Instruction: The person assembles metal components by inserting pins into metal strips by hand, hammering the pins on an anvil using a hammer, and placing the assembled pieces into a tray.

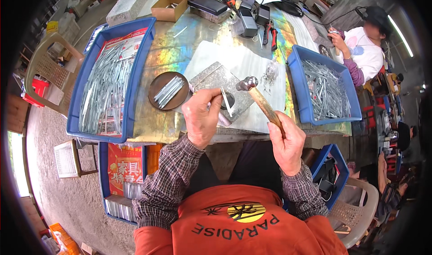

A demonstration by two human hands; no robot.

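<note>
My left hand (201,115) is closed, pinching a thin, pale metal strip (226,101) between thumb and fingers. The strip stands tilted over a grey stone block (211,77) with a dark round patch on it. In my right hand (287,140) is a hammer (266,105), gripped by its wooden handle. Its metal head is over the right part of the block; I cannot tell how high. Left of my left hand, a round brown dish (155,86) holds several similar strips (169,92). A pinkish rod lies partly hidden behind my left hand.
Blue trays of metal strips stand at left (72,115) and right (310,119). Small pieces and a clear bag (271,70) lie right of the block. Pliers (273,35), a cardboard box (168,10) and cables sit farther back. Another person (360,52) works at the far right.
</note>
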